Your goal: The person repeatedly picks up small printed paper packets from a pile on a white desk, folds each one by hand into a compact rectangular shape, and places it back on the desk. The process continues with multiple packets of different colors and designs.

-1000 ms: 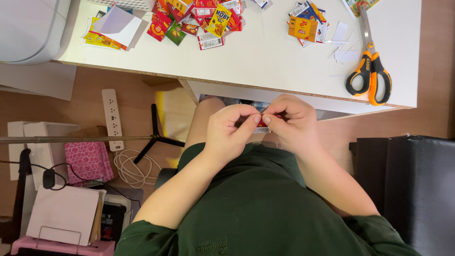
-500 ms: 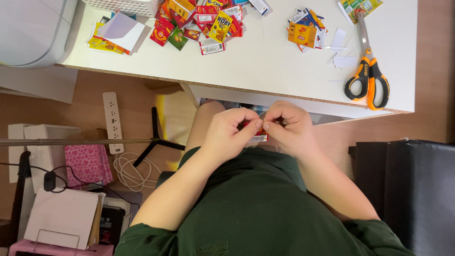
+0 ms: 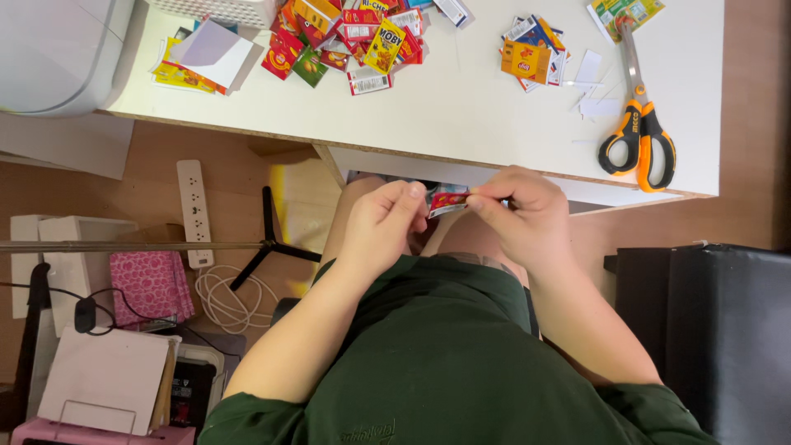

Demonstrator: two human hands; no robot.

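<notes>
A small red wrapper is pinched between the fingertips of the left hand and the right hand, each grip clenched on it, just below the white tabletop edge. Orange-handled scissors and a heap of coloured wrappers are seen lying on the tabletop.

A white table with a raw particleboard edge is seen from above. On its top, a heap of small colourful wrappers, mostly red and yellow, is spread near the far edge. To the left of the heap, a stack of yellow and white paper sheets is laid. A smaller pile of orange and blue wrappers is placed further right, with white paper scraps just beside it. Scissors with orange and black handles are positioned near the right end, blades pointing to the far edge. A white basket is set at the far edge.
</notes>
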